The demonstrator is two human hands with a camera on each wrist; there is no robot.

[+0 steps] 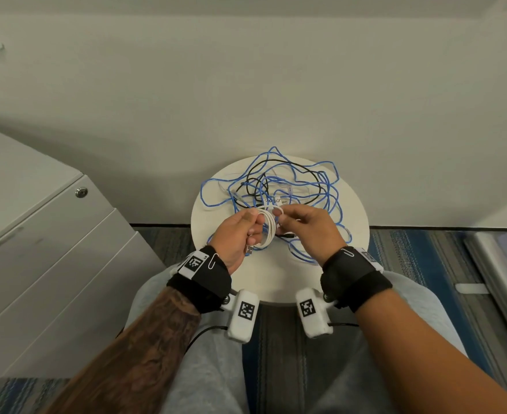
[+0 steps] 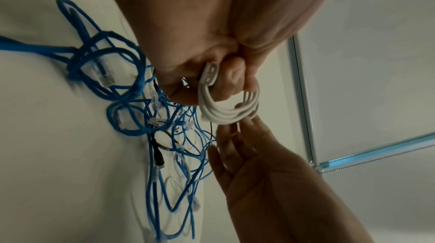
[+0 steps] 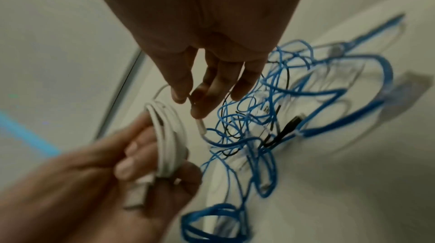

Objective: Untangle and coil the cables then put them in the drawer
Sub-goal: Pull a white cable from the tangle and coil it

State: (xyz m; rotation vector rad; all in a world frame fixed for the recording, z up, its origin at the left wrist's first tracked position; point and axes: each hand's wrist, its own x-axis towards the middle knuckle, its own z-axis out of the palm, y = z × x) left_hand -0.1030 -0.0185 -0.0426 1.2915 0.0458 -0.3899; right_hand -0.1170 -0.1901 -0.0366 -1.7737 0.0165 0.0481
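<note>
While the white cable [image 1: 266, 227] is nearly wound into a small coil, everything else in this job looks to be still ahead. That coil hangs in the left hand [image 1: 240, 234], whose fingers and thumb are curled round its loops; the left wrist view shows several turns bunched under the fingers, with a flat white plug tucked against the thumb. The right hand [image 1: 303, 227] sits just beside it, at about 3 o'clock from the coil, and pinches the cable's loose tail between thumb and forefinger. In the right wrist view a small connector end pokes out below those fingertips [image 3: 200, 111]. My guess is that the last turn or tuck is in hand.

Beyond the hands, toward 12 o'clock on the round white table [image 1: 210, 210], the rest of the heap lies unsorted. A long blue cable [image 1: 333, 186] sprawls in many loops across most of the top and spills past the edge at about 5 o'clock. A black cable [image 1: 276, 162] threads through it, and some pale strands lie underneath, though I cannot tell how many.

The cabinet drawer [image 1: 52, 243] stands at 9 o'clock from the table, well apart from the hands, and it looks closed. So I would judge one cable close to coiled, none stowed, and the blue and black ones not yet untangled.
</note>
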